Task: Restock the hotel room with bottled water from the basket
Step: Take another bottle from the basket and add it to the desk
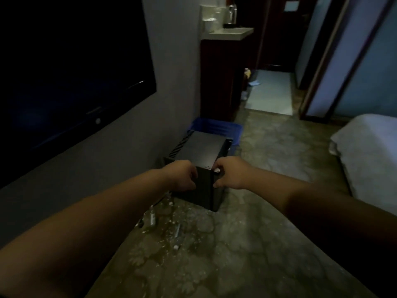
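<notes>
Gripping box [199,151], right hand [233,175]; basket [217,126] beyond.

Dark wall television [75,67], white bed corner [369,143], kettle [232,15] on far counter [234,32].

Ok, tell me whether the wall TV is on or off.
Off: the TV screen is uniformly dark, showing no picture, only a faint glint of reflected light.

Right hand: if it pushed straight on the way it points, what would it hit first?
The box: the right hand points at its near corner and seems to grip it there. The bin sits beyond the box.
</notes>
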Action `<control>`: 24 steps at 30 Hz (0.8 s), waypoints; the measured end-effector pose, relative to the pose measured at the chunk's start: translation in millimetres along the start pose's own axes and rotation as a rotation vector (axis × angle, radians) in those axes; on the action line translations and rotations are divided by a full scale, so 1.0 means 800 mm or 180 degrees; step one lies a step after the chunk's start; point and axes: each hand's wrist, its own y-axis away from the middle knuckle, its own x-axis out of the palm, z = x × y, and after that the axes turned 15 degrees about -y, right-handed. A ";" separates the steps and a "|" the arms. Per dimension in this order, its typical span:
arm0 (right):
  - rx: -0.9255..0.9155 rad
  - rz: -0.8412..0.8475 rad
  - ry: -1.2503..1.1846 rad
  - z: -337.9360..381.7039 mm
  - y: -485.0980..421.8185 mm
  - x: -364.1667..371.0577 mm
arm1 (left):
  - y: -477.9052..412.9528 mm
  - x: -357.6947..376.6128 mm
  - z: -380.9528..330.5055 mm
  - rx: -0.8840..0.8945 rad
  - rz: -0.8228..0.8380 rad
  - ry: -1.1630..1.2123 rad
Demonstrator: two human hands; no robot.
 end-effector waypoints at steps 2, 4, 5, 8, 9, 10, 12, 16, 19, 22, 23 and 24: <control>0.0143 -0.0097 -0.0080 -0.026 -0.007 -0.013 | -0.033 -0.007 -0.013 0.0156 -0.0013 -0.0084; 0.0243 -0.0209 -0.0124 -0.048 -0.021 -0.024 | -0.069 -0.018 -0.020 0.0299 -0.0072 -0.0164; 0.0279 -0.0263 -0.0134 -0.057 -0.029 -0.031 | -0.088 -0.024 -0.021 0.0356 -0.0086 -0.0173; 0.0343 -0.0405 -0.0249 -0.082 -0.063 -0.053 | -0.149 -0.047 -0.019 0.0471 -0.0080 -0.0107; 0.0354 -0.0450 -0.0327 -0.089 -0.078 -0.062 | -0.171 -0.055 -0.015 0.0518 -0.0100 -0.0095; 0.0387 -0.0497 -0.0375 -0.095 -0.095 -0.071 | -0.194 -0.064 -0.012 0.0567 -0.0129 -0.0105; 0.0541 -0.0568 -0.0380 -0.105 -0.129 -0.089 | -0.235 -0.080 -0.003 0.0666 -0.0198 -0.0149; 0.0867 -0.0646 -0.0382 -0.117 -0.199 -0.115 | -0.303 -0.108 0.019 0.0846 -0.0147 -0.0222; 0.0934 -0.0666 -0.0312 -0.123 -0.248 -0.133 | -0.349 -0.123 0.043 0.0850 -0.0048 -0.0302; 0.0966 -0.0665 -0.0240 -0.131 -0.289 -0.150 | -0.393 -0.132 0.065 0.0752 -0.0020 -0.0277; 0.0976 -0.0656 -0.0236 -0.134 -0.299 -0.154 | -0.407 -0.134 0.070 0.0725 -0.0008 -0.0270; 0.0981 -0.0646 -0.0237 -0.138 -0.309 -0.158 | -0.419 -0.136 0.073 0.0711 0.0009 -0.0269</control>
